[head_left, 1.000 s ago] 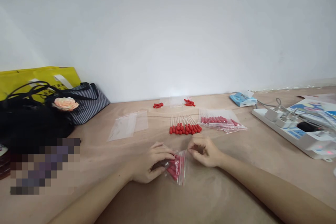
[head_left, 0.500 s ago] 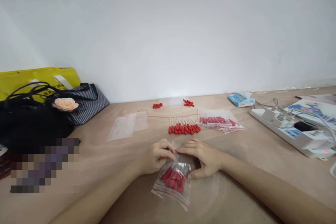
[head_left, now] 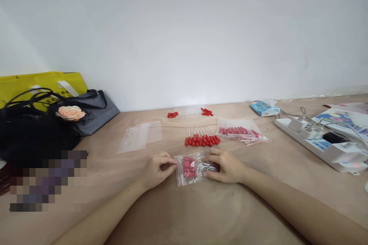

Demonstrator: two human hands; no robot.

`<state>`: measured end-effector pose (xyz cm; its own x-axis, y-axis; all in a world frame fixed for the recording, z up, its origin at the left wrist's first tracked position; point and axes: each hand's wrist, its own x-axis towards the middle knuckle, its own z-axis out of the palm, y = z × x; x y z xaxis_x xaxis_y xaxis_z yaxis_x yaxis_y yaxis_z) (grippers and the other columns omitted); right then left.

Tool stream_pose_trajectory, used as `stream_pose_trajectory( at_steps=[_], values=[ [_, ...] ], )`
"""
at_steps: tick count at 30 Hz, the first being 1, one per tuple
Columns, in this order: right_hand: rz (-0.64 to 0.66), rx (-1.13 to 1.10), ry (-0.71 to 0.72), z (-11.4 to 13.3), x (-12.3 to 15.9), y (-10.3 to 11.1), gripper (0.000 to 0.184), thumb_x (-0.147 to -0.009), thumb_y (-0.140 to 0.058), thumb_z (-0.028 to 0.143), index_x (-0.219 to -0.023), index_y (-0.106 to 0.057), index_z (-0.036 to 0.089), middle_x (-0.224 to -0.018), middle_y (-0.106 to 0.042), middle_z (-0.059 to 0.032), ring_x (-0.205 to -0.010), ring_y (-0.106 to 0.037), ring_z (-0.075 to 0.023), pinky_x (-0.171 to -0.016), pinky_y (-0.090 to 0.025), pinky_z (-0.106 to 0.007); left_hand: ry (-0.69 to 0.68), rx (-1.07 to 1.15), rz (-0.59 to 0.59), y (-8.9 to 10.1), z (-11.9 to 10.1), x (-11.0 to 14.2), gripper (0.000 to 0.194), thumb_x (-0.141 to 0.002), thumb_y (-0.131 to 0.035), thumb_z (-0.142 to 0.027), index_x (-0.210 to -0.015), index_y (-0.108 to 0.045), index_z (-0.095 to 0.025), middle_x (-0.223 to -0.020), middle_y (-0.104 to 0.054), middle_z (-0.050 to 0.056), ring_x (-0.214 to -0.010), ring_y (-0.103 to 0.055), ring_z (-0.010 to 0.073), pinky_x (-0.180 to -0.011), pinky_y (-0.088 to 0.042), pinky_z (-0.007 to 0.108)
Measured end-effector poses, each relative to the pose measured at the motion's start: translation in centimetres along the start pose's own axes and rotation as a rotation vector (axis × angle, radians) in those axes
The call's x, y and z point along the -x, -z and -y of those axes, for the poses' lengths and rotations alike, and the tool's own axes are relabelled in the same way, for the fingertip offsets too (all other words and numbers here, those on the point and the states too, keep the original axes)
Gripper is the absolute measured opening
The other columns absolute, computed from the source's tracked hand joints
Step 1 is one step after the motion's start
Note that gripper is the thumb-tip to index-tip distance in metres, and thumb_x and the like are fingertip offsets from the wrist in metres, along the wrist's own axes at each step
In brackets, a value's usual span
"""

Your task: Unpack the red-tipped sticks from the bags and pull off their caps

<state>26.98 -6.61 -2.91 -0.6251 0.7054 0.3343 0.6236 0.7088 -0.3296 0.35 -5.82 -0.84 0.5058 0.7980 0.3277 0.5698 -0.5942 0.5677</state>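
Observation:
A clear zip bag (head_left: 200, 178) with a red seal line lies sideways in front of me, its seal end to the left. Inside are several red-tipped sticks (head_left: 189, 167), the tips toward the seal. My left hand (head_left: 161, 168) is closed, thumb and fingertips pinched at the seal edge of the bag. At the bag's other end, my right hand (head_left: 225, 165) grips the plastic between curled fingers and thumb, partly covering it. Just beyond the hands, a row of red-tipped sticks (head_left: 201, 140) rests on the table.
Filled bags (head_left: 243, 132) are stacked right of the row; flat clear bags (head_left: 140, 138) lie left. Smaller red pieces (head_left: 173, 115) sit near the wall. A power strip (head_left: 322, 145) with chargers and a tissue pack (head_left: 264, 108) are at right, a striped bag (head_left: 89, 113) at left.
The bag has turned from seal end toward me to seal end at left. My left hand has moved from its upper part to the seal edge; my right hand stays at its other end.

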Motion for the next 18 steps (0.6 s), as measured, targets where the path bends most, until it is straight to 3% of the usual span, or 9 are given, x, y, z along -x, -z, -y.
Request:
stream_pose_trajectory(
  at_steps=[7, 10, 14, 18],
  values=[
    [-0.049, 0.014, -0.018, -0.1, 0.0, -0.1, 0.037, -0.077, -0.053, 0.046, -0.097, -0.06, 0.016, -0.075, -0.054, -0.0046, -0.067, -0.051, -0.0148, -0.06, -0.037, -0.026, -0.103, 0.083, 0.055, -1.1, -0.5, -1.1, 0.025, -0.078, -0.054, -0.028, -0.1, -0.063, -0.021, -0.103, -0.062, 0.007, -0.092, -0.057, 0.0168, -0.083, -0.045, 0.032],
    [-0.058, 0.008, -0.011, -0.2, 0.0, -0.1, 0.035, -0.076, -0.054, 0.045, -0.096, -0.06, 0.016, -0.074, -0.054, -0.0043, -0.066, -0.05, -0.0144, -0.059, -0.036, -0.026, -0.103, 0.098, 0.123, -1.3, -0.8, -1.5, 0.03, -0.078, -0.054, -0.026, -0.107, -0.059, -0.02, -0.105, -0.06, 0.007, -0.096, -0.055, 0.0174, -0.087, -0.042, 0.033],
    [-0.065, 0.016, 0.003, -0.3, 0.0, -0.2, 0.036, -0.074, -0.056, 0.046, -0.095, -0.06, 0.017, -0.076, -0.055, -0.0041, -0.069, -0.051, -0.0149, -0.064, -0.036, -0.028, -0.048, 0.096, 0.215, -1.4, -1.4, -1.8, 0.032, -0.078, -0.053, -0.028, -0.109, -0.057, -0.022, -0.1, -0.058, 0.005, -0.083, -0.055, 0.0142, -0.074, -0.046, 0.026],
    [-0.069, 0.042, -0.011, -0.4, 0.0, -0.4, 0.035, -0.075, -0.056, 0.047, -0.096, -0.061, 0.019, -0.078, -0.057, -0.0035, -0.072, -0.053, -0.0151, -0.069, -0.034, -0.03, -0.042, 0.072, 0.185, -1.3, -1.6, -1.7, 0.026, -0.074, -0.057, -0.035, -0.093, -0.06, -0.018, -0.086, -0.055, 0.004, -0.069, -0.049, 0.0117, -0.063, -0.043, 0.023]
  ],
)
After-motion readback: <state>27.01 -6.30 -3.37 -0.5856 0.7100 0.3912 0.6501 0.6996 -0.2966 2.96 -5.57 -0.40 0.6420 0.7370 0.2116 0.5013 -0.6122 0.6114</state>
